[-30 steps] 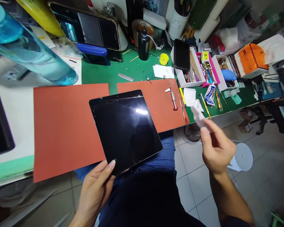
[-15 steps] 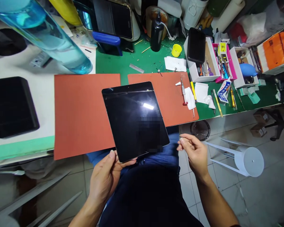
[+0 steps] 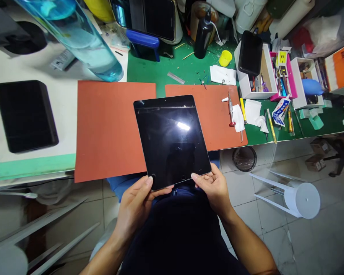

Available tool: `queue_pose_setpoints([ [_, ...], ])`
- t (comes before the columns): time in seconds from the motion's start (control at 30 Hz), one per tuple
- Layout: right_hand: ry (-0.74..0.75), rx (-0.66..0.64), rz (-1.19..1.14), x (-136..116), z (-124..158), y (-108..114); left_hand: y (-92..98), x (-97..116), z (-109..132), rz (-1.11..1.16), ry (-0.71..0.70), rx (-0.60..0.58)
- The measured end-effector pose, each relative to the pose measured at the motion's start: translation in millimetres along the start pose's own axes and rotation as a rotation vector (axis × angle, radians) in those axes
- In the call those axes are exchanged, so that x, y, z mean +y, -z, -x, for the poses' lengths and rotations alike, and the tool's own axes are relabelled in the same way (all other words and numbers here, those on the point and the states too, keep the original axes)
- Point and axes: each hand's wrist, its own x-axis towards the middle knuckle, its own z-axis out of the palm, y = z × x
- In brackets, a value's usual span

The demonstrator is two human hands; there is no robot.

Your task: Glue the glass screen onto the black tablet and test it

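Observation:
A black tablet [image 3: 172, 141] is held screen up over my lap, its far part above two reddish-brown mats. My left hand [image 3: 137, 202] grips the near left corner, thumb on the glass and fingers underneath. On the near right corner my right hand [image 3: 213, 187] has its thumb over the front edge, with the other fingers below the tablet. The screen is dark and reflects a bright lamp. The left mat [image 3: 109, 133] and the right mat [image 3: 220, 133] lie at the bench's front edge.
A second dark tablet [image 3: 25, 114] lies at the left, near a tall blue bottle [image 3: 103, 53]. A screwdriver [image 3: 231, 110] rests on the right mat. Beyond it are a black bottle [image 3: 203, 36], a yellow cap [image 3: 225, 58] and a white tool box [image 3: 263, 91]. A white stool [image 3: 302, 200] stands on the floor.
My right hand, apart from the tablet before, has come left and taken hold of its near right corner. My left hand keeps its grip. The whole view has shifted slightly.

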Motion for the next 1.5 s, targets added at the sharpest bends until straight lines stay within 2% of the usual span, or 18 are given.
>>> queue_pose_setpoints([
  [0.13,-0.013,-0.036,-0.017,1.6,7.2,17.6,0.8,0.4,-0.9,-0.018,-0.028,-0.019],
  [0.27,0.023,0.004,-0.020,0.4,12.8,37.7,0.8,0.8,-1.3,-0.022,-0.040,-0.031],
  [0.33,0.044,0.063,0.013,-2.3,12.3,49.9,1.1,0.3,-1.8,-0.023,-0.051,-0.038],
  [0.43,0.089,0.216,0.093,-5.9,10.0,63.5,1.4,-0.9,-3.2,-0.045,-0.071,-0.037],
  [0.53,0.043,0.218,0.128,-5.3,8.0,52.9,0.3,-1.4,-3.6,-0.056,-0.069,-0.032],
  [0.67,0.000,0.112,0.104,-1.0,3.6,8.6,-1.9,0.2,-0.8,-0.020,-0.030,-0.019],
  [0.73,0.005,0.087,0.101,-0.4,2.0,-3.4,-2.7,2.0,1.2,-0.016,-0.025,-0.019],
  [0.8,0.018,0.063,0.073,-1.1,3.4,0.2,-3.3,4.0,2.4,-0.016,-0.014,-0.022],
  [0.87,0.047,0.066,0.045,-2.0,7.9,15.2,-3.6,5.5,2.3,-0.016,0.002,-0.025],
  [0.93,0.090,0.109,0.042,-2.0,13.7,30.6,-3.4,5.8,0.9,-0.031,-0.009,-0.028],
  [1.0,0.106,0.154,0.061,-0.3,17.6,36.0,-2.4,4.8,-0.9,-0.047,-0.032,-0.038],
  [1.07,0.079,0.185,0.071,3.1,17.9,27.3,-1.1,3.4,-1.9,-0.036,-0.031,-0.045],
  [1.23,0.018,0.215,0.009,10.5,9.8,-16.8,-1.5,4.1,0.6,0.037,0.000,-0.017],
  [1.3,0.022,0.176,-0.040,11.3,8.6,-19.8,-3.8,5.9,1.7,0.050,-0.019,-0.012],
  [1.37,0.050,0.161,-0.068,11.8,10.0,-10.0,-6.2,7.3,2.1,0.045,-0.027,-0.006],
  [1.5,0.185,0.291,-0.083,15.6,16.9,19.6,-8.0,6.9,1.6,0.029,-0.022,-0.005],
])
